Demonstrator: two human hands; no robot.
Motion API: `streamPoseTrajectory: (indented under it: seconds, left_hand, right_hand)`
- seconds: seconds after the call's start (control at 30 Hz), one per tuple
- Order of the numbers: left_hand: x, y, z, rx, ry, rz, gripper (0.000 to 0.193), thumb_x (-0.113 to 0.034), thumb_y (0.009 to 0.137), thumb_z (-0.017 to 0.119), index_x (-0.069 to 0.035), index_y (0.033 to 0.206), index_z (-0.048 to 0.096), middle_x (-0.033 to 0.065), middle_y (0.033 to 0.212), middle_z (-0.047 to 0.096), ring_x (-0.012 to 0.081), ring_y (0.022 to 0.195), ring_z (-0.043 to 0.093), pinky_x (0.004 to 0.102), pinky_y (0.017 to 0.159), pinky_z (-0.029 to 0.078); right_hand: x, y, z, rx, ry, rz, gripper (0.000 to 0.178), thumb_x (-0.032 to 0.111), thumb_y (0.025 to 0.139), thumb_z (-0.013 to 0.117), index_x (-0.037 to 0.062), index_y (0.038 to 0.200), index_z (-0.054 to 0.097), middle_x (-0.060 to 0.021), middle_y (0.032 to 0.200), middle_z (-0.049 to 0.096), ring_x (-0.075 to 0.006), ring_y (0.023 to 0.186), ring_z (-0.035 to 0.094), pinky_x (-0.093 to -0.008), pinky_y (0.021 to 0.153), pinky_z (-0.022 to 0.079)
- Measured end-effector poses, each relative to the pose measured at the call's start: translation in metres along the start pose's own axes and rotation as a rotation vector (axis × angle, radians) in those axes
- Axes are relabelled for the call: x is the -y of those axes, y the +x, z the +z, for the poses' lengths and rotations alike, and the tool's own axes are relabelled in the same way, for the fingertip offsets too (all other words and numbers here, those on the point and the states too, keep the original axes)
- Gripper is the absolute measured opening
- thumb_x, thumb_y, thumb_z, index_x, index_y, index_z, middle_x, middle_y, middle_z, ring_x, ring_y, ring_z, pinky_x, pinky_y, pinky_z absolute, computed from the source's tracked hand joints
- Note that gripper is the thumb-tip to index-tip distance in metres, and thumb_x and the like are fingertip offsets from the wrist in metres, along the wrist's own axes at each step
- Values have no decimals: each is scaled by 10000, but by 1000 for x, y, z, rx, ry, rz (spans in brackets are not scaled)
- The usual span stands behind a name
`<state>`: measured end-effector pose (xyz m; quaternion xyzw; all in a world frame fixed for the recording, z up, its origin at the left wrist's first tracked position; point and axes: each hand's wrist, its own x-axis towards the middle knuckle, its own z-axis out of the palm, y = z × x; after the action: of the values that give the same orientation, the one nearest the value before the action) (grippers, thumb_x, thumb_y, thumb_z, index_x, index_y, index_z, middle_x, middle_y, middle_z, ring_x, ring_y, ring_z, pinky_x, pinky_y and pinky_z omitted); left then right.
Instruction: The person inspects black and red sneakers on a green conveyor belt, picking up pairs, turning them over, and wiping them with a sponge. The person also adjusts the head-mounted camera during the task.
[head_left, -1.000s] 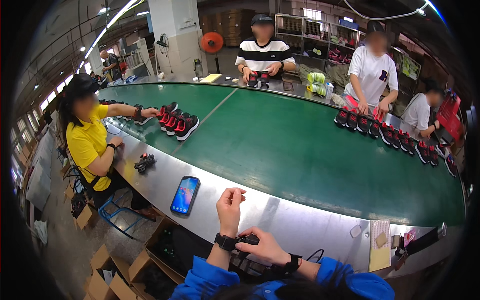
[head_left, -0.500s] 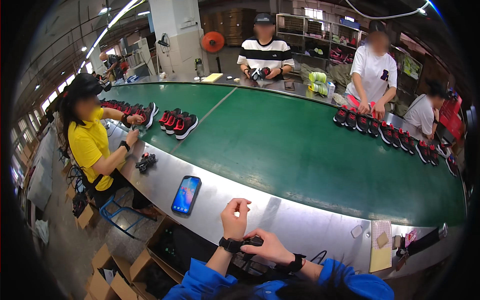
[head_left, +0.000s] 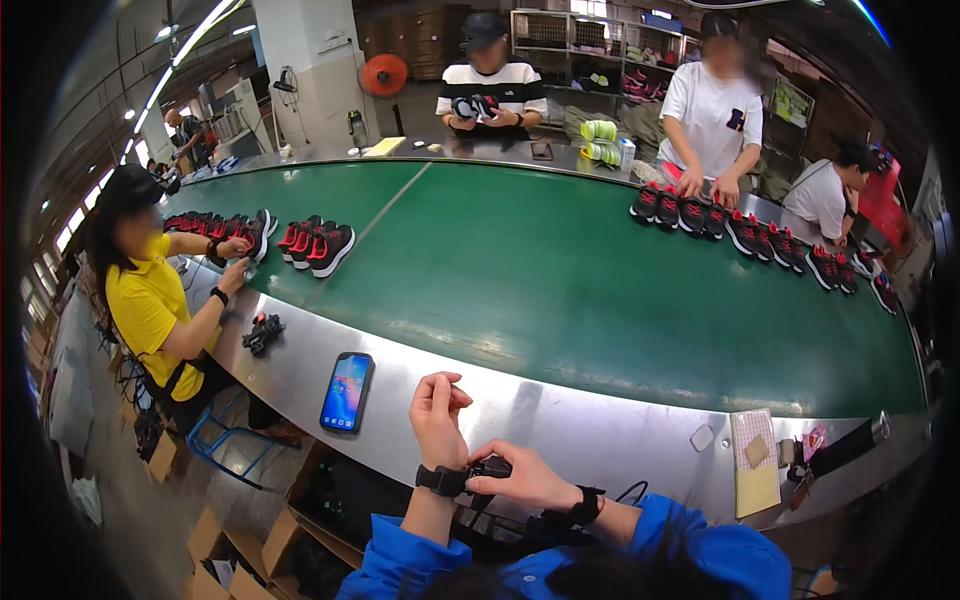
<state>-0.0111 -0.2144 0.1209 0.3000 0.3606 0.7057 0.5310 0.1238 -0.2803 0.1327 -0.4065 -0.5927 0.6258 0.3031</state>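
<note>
My left hand [head_left: 438,420] is raised over the metal table edge, its fingers curled loosely together with nothing visible in them. A black strap [head_left: 441,480] circles that wrist. With thumb and fingers, my right hand [head_left: 525,476] grips a small black device [head_left: 490,468] at the side of the left wrist strap; its exact kind is partly hidden by the fingers. My right wrist also wears a black band [head_left: 588,506]. To the left of my left hand lies a smartphone [head_left: 347,392] with its screen lit.
A green conveyor belt [head_left: 520,270] runs beyond the metal ledge [head_left: 590,425]. Black-and-red sneakers [head_left: 328,250] stand on it, with more at the right [head_left: 700,215]. Several co-workers sit or stand around it. Cardboard boxes [head_left: 215,550] lie below left; a yellow pad [head_left: 757,480] rests at right.
The whole view has shifted, so most things appear farther left. My hands stay together at the left wrist, the right still gripping the device. Across the belt, a co-worker has raised the held shoes slightly.
</note>
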Motion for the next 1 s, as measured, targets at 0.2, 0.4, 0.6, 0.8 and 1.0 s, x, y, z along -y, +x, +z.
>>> streamPoseTrajectory:
  seconds: [0.2,0.4,0.6,0.8,1.0]
  left_hand:
    - [0,0,4,36,190,46,168,-135,978,516,-3,931,609,30,813,621,87,674,569,237,655,470]
    - [19,-2,-9,141,578,177,144,-105,942,550,-4,896,642,45,783,663,110,679,628,250,629,486]
    - [27,0,-13,158,584,189,153,-118,941,556,-2,895,644,31,775,656,97,654,606,248,623,485]
    - [21,8,-8,31,302,114,196,-165,977,531,-4,919,626,24,793,630,80,633,569,233,621,469]
    - [15,11,-2,20,177,103,202,-190,982,528,-13,929,612,14,694,571,98,633,551,242,648,450]
  right_hand:
    - [-8,3,-3,-37,90,29,437,242,826,749,13,1146,559,-59,878,678,-99,807,635,-243,746,492]
    - [-37,9,2,-89,173,30,449,258,813,757,27,1101,501,-56,816,668,-96,738,626,-237,677,480]
    - [-45,9,7,-140,115,37,480,296,800,766,35,1090,488,-56,782,661,-87,693,609,-237,630,462]
    - [-30,10,6,-139,237,98,513,312,817,754,27,1133,467,-52,774,655,-83,654,589,-216,579,421]
    - [-30,14,1,-81,116,23,557,297,834,745,22,1218,451,-48,839,625,-81,744,592,-221,625,444]
